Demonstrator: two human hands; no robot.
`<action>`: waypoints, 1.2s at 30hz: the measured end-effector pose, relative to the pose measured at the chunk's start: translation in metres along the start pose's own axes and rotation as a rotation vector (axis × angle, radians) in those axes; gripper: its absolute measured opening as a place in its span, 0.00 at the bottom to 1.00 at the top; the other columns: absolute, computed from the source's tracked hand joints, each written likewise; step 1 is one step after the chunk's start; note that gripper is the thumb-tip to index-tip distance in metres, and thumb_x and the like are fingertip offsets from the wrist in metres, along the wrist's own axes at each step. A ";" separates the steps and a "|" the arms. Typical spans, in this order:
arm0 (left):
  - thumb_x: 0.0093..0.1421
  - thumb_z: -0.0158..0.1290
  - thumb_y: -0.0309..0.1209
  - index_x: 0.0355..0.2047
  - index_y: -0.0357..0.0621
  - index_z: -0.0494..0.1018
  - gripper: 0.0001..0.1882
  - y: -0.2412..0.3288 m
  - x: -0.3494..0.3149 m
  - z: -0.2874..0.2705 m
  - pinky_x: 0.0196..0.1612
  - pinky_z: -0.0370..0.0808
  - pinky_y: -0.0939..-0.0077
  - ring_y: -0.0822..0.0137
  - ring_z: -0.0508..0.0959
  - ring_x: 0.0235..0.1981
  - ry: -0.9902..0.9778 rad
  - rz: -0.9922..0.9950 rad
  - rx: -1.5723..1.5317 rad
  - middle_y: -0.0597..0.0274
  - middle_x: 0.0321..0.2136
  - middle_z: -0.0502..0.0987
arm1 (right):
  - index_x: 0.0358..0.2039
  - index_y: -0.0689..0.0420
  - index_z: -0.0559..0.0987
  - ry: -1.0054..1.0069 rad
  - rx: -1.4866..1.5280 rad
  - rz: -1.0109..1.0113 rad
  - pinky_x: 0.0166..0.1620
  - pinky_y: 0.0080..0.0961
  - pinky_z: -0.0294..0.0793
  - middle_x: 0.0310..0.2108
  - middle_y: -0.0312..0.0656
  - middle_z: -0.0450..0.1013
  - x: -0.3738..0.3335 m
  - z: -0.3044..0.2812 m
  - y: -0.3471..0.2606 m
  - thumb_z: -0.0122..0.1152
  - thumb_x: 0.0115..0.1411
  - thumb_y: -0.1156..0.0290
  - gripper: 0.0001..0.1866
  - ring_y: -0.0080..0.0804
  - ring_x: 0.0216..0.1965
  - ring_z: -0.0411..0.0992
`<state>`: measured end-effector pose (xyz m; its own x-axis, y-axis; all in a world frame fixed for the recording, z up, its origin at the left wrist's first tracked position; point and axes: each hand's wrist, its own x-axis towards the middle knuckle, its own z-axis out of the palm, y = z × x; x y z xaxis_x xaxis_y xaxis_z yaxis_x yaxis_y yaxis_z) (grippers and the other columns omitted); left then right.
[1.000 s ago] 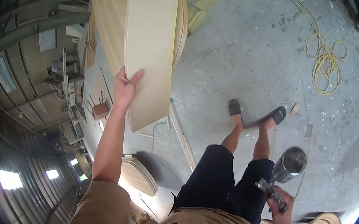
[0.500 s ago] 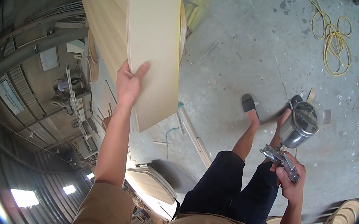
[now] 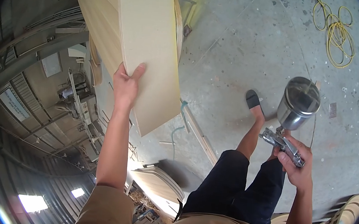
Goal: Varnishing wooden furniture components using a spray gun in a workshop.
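Note:
My left hand (image 3: pixel 126 86) is closed round the left edge of a pale, curved wooden panel (image 3: pixel 152 42), its thumb lying on the face. Yellow colour runs along the panel's right edge. Behind the panel are larger light wooden boards (image 3: pixel 99 1), partly hidden by it. In my right hand (image 3: pixel 296 163) is a metal spray gun (image 3: pixel 282 147), with a shiny round cup (image 3: pixel 297 105) standing above its body. The gun's nozzle end points left, toward the panel, with a wide gap between them. Fingers of the right hand wrap round the handle.
A yellow hose (image 3: pixel 340 39) lies coiled on the concrete floor (image 3: pixel 230 51) at the far right. Wooden strips (image 3: pixel 199 134) and a thin green hose (image 3: pixel 176 133) lie below the panel. More curved panels (image 3: pixel 158 182) are stacked near my left side; curved wooden pieces (image 3: pixel 352 211) stand at lower right.
The spray gun and my right hand have risen slightly in the picture. The panel has shifted a little left at its top, still in my left hand. My right foot is now hidden.

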<state>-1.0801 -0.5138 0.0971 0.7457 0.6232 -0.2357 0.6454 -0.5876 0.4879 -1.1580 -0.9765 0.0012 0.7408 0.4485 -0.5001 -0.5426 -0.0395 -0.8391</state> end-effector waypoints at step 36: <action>0.64 0.61 0.32 0.49 0.33 0.75 0.18 -0.010 0.006 -0.006 0.49 0.74 0.73 0.68 0.80 0.43 -0.026 -0.023 -0.019 0.55 0.44 0.83 | 0.55 0.52 0.82 0.267 0.218 -0.157 0.19 0.14 0.61 0.22 0.27 0.71 0.175 0.041 -0.080 0.67 0.65 0.64 0.19 0.11 0.23 0.68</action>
<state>-1.0829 -0.5010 0.0957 0.7351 0.6224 -0.2687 0.6590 -0.5632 0.4985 -1.0009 -0.8583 -0.0103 0.8832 0.1843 -0.4312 -0.4643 0.2156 -0.8590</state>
